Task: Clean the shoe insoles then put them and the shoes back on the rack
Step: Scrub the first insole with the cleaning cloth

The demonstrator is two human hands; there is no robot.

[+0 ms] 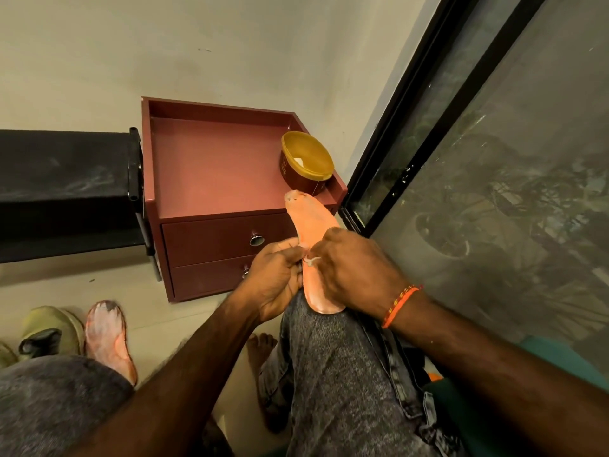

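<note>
Orange insole lying lengthwise on our right knee, heel end near, toe end far and overhanging toward the cabinet; our left hand pinches its left edge with curled fingers, and our right hand curls over its middle, holding a small white scrap, perhaps a wipe, against the surface; we judge the step in hand to be the wiping of this first insole, with the task still early; to do it well we would keep the left pinch firm so the sole does not slide off the knee, and draw the wipe in long strokes from heel to the soiled toe; near left on the floor lies a second insole, greyed at its toe, just beside an olive shoe; farther off stands a maroon drawer cabinet bearing a yellow-rimmed tub at its right; a black rack lies far left.
</note>
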